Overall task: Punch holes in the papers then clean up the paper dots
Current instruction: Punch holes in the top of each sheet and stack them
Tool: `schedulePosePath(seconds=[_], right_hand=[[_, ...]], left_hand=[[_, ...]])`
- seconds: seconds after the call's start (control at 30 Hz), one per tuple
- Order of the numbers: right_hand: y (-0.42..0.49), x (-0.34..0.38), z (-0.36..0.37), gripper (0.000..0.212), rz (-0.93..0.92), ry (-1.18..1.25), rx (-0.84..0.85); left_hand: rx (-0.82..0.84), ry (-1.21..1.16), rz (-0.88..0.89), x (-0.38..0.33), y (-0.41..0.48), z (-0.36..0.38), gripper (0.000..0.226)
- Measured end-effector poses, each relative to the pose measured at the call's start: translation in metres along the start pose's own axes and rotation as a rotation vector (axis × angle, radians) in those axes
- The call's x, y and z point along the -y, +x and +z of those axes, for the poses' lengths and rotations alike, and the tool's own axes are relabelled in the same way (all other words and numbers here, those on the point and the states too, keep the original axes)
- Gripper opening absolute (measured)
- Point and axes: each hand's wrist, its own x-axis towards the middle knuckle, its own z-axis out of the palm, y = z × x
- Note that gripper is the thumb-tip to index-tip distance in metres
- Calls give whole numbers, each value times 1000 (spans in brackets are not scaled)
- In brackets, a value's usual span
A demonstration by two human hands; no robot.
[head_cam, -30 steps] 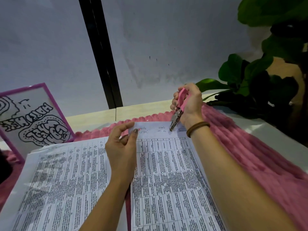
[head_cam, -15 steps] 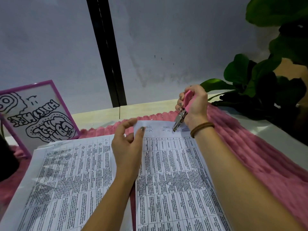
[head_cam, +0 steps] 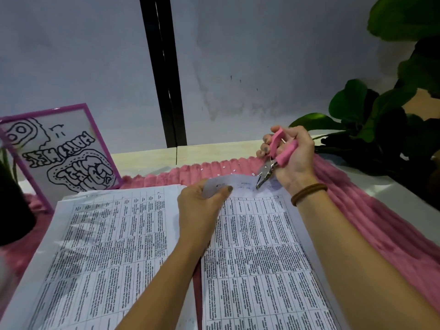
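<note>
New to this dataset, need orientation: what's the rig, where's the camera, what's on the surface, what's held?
No robot: these are a person's two bare hands, filmed by one wide-angle camera worn on the head, looking forward and down. Printed papers lie on a pink cloth, with small white paper dots beyond them. The left hand pinches the top edge of the right sheet; the right hand grips a pink-handled punch, its metal tip at that edge. A framed sign stands left, a plant right.

Purple-framed sign (head_cam: 59, 151): black outlined bubble lettering, apparently mirror-reversed, words not decipherable. Left paper stack (head_cam: 107, 246) and right sheet (head_cam: 262, 246): dense printed tables, type too small to read. Right sheet header: faint writing, illegible.
</note>
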Motion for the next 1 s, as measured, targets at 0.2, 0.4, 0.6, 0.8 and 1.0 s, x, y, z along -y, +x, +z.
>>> schedulePosePath(seconds=[0.2, 0.4, 0.6, 0.8, 1.0], right_hand=[[5, 7, 0, 19, -9, -246, 135], [10, 20, -19, 19, -95, -223, -59], [11, 28, -28, 17, -125, -193, -122], [11, 28, -30, 15, -145, -162, -152], [11, 26, -32, 8, -170, -125, -168]], left_hand=[[6, 8, -15, -3, 2, -4, 7], [11, -11, -31, -1, 2, -5, 7], [18, 1, -49, -3, 2, -4, 10], [27, -15, -40, -3, 1, -3, 9], [32, -24, -32, -1, 2, -4, 8]])
